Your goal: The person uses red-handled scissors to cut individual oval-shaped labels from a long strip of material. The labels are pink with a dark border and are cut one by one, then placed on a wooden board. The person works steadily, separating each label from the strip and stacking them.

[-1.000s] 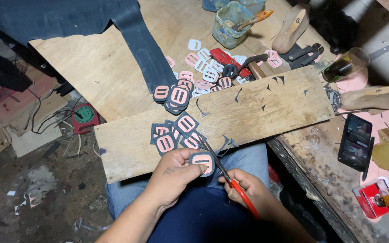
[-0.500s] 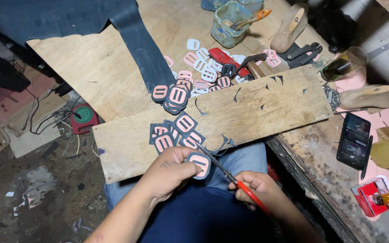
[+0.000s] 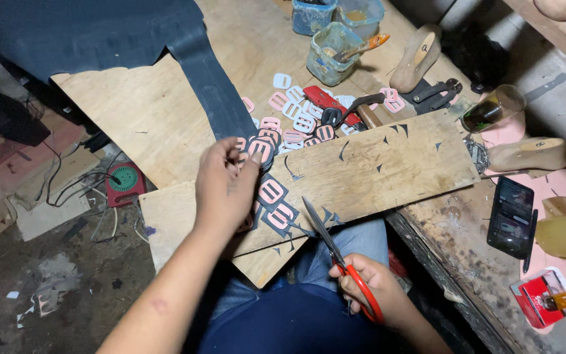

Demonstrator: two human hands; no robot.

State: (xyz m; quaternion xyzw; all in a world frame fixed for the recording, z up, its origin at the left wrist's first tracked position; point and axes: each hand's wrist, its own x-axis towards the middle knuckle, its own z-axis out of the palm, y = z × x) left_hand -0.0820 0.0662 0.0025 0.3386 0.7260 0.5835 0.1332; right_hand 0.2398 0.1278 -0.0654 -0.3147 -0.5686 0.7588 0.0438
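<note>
Pink buckle-shaped pieces backed with dark material (image 3: 275,202) lie on the long pale wooden board (image 3: 388,164) that rests across the person's lap, its near edge hanging over blue-trousered knees and its far edge butting against the cluttered workbench (image 3: 244,39). Bare room on the board runs from its middle out to the right end, marked only by small dark offcuts; the left end is crowded by the pieces and a dark sheet of material (image 3: 211,98) trailing down from the bench. Beyond the board a heap of more pink and white buckles (image 3: 296,121) sits beside red-handled pliers (image 3: 325,105). The left hand (image 3: 225,183) lies palm down, fingers loosely curled, its tips touching a stacked piece at the board's far edge. The right hand (image 3: 375,292), over the lap, is closed around red-handled scissors (image 3: 335,255), whose blades are together and point up over the board's near edge.
</note>
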